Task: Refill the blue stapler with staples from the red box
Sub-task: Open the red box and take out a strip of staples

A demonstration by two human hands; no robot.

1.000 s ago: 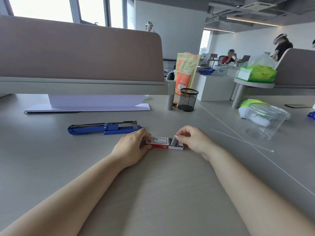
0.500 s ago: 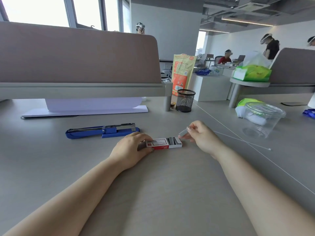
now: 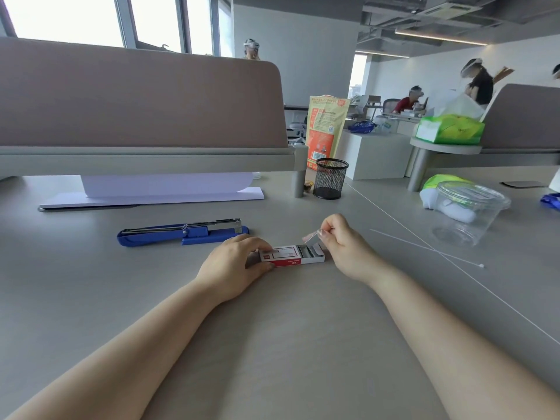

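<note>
The blue stapler (image 3: 169, 234) lies opened flat on the grey desk, its metal staple channel facing up, just behind my left hand. The small red and white staple box (image 3: 286, 256) rests on the desk with its inner tray slid out to the right, showing rows of staples (image 3: 307, 251). My left hand (image 3: 235, 263) pins the box's left end against the desk. My right hand (image 3: 341, 241) pinches a thin strip of staples (image 3: 310, 236) between thumb and fingers, lifted just above the open tray.
A black mesh pen cup (image 3: 330, 178) and an orange bag (image 3: 325, 128) stand behind. A clear plastic tub (image 3: 466, 212) lies on its side at right, with a thin white stick (image 3: 424, 247) in front. A desk divider (image 3: 136, 116) and white paper (image 3: 157, 192) sit at the back. People work at distant desks.
My right hand has drawn a strip of staples out of the open tray and raised it slightly. My left hand has kept its hold on the box.
</note>
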